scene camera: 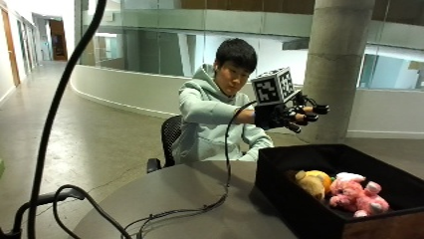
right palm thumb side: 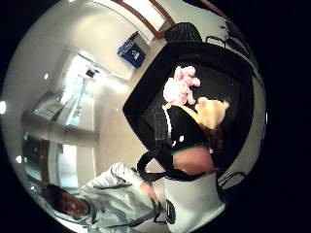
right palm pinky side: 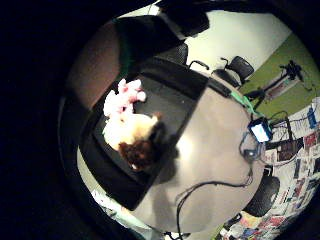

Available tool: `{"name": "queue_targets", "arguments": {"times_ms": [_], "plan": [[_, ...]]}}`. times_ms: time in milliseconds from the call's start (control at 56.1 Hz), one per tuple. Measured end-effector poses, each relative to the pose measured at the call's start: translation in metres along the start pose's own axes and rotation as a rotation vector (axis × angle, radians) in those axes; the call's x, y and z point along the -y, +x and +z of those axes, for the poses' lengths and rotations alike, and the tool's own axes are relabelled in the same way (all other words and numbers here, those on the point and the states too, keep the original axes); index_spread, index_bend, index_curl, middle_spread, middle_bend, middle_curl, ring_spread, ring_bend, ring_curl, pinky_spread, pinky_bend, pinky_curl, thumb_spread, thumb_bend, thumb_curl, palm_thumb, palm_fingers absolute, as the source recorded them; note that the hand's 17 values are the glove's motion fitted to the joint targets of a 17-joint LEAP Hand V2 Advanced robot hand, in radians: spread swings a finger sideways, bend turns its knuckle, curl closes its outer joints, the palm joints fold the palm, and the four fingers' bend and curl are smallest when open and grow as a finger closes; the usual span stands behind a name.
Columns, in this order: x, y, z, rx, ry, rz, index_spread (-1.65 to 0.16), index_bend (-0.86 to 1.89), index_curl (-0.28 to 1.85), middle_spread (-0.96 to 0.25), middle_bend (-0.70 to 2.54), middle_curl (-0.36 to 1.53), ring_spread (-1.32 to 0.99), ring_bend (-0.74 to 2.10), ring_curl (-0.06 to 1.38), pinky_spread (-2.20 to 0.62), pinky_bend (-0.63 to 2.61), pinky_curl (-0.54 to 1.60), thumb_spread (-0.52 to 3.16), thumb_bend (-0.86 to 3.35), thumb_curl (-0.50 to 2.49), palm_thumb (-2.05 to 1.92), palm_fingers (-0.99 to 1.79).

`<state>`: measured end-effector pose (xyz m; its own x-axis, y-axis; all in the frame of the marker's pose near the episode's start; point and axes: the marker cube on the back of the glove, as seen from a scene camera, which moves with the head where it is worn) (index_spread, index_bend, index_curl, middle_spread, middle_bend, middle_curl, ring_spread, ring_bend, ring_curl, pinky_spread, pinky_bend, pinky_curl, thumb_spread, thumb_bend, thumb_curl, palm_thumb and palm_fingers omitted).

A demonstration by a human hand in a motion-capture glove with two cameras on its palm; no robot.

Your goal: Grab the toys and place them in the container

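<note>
My right hand [scene camera: 291, 113] hovers above the black container [scene camera: 298, 209], fingers relaxed, holding nothing. Pink pig [scene camera: 356, 195] and yellow-brown plush [scene camera: 311, 182] lie inside, pig at 3 o'clock of plush. Drop looks done; next, check desk [scene camera: 185, 204] for leftovers

Container [scene camera: 291, 199] sits on the table [scene camera: 192, 209]; two toys lie inside, the bear [scene camera: 313, 182] beside the pig [scene camera: 356, 195].
</note>
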<state>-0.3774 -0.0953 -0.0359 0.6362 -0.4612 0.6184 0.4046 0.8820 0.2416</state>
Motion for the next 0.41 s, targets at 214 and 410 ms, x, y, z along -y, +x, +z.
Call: {"name": "queue_targets", "arguments": {"times_ms": [214,410], "plan": [[-0.034,0.031,-0.028,-0.087,-0.001,0.026,-0.33,0.19,0.49,-0.14,0.11,0.26,0.00,0.13,0.19,0.08,0.83,0.36,1.45,0.00,0.40,0.14,-0.21],[-0.091,0.075,-0.067,-0.159,0.012,0.051,-0.33,0.25,0.49,-0.12,0.13,0.24,-0.01,0.12,0.16,0.08,0.78,0.35,1.46,0.00,0.37,0.15,-0.15]]}}
